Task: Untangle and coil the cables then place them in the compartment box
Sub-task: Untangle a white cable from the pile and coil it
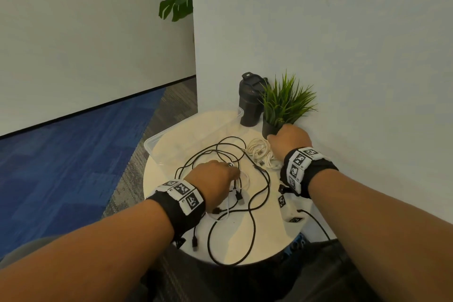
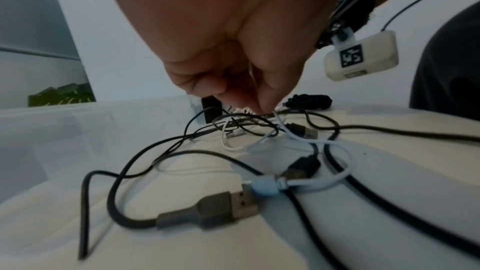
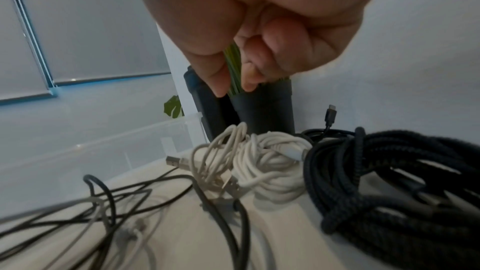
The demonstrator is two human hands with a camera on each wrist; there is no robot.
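Observation:
A loose tangle of black and white cables (image 1: 245, 179) sprawls over the round white table (image 1: 264, 235). My left hand (image 1: 215, 174) is down on its middle; in the left wrist view the left hand (image 2: 259, 106) pinches a thin white cable (image 2: 279, 122) between thumb and fingertips. A coiled white cable (image 1: 262, 154) lies at the back right. My right hand (image 1: 289, 137) hovers just above that white coil (image 3: 270, 161), fingers curled, nothing in the right hand (image 3: 233, 89). A black braided coil (image 3: 389, 182) lies right of it. The clear compartment box (image 1: 157, 140) stands back left.
A black bottle (image 1: 250, 100) and a potted grass plant (image 1: 284, 103) stand at the table's back, close behind my right hand. A white wall runs along the right. A grey USB plug (image 2: 213, 208) lies near the front. The table edge is close at front and left.

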